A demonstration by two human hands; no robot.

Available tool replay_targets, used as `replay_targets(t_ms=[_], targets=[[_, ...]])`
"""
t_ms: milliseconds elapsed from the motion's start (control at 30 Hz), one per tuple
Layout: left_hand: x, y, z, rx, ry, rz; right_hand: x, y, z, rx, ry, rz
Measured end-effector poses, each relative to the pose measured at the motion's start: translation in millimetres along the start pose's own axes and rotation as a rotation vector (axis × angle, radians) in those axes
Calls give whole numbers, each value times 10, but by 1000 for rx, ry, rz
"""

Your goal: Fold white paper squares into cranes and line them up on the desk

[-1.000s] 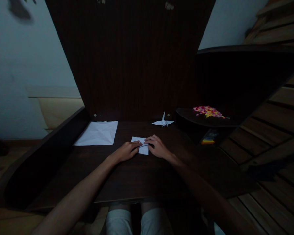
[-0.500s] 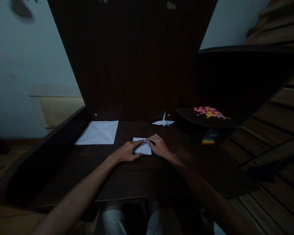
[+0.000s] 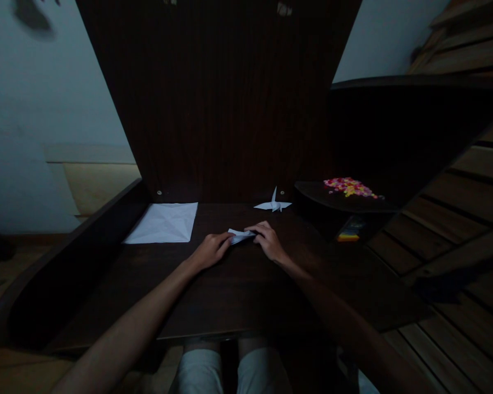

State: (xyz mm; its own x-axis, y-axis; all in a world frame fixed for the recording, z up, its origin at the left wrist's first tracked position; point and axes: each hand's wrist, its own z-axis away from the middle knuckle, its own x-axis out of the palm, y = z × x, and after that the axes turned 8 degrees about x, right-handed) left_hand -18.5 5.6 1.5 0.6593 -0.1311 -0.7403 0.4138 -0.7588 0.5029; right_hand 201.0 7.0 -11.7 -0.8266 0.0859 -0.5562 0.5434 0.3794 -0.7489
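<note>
A small folded sheet of white paper is held between my two hands at the middle of the dark desk. My left hand grips its left end, thumb and fingers closed on it. At the right end, my right hand pinches the paper with bent fingers. Parts of the paper are hidden under the fingertips. Beyond my right hand stands a white origami crane with spread wings. To the left lies a larger white square sheet with crease lines.
A dark panel rises behind the desk. On a rounded shelf at right is a pile of small pink, red and yellow pieces. Below it sits a yellow-edged item. A raised side board borders the left.
The paper lay as a flat square under my hands; now it looks narrower, tilted and lifted at its edges. My left hand has shifted slightly up and left.
</note>
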Motion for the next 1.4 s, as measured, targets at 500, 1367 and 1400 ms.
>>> replay_targets(t_ms=[500,1367,1400], targets=[[-27,11,-61,-312,218,617,69,-16,-49,253,0,-478],[4,-39,-53,-494,124,932,63,-68,-50,449,-189,-795],[6,-38,-56,-502,126,973,62,-71,-51,449,-187,-802]])
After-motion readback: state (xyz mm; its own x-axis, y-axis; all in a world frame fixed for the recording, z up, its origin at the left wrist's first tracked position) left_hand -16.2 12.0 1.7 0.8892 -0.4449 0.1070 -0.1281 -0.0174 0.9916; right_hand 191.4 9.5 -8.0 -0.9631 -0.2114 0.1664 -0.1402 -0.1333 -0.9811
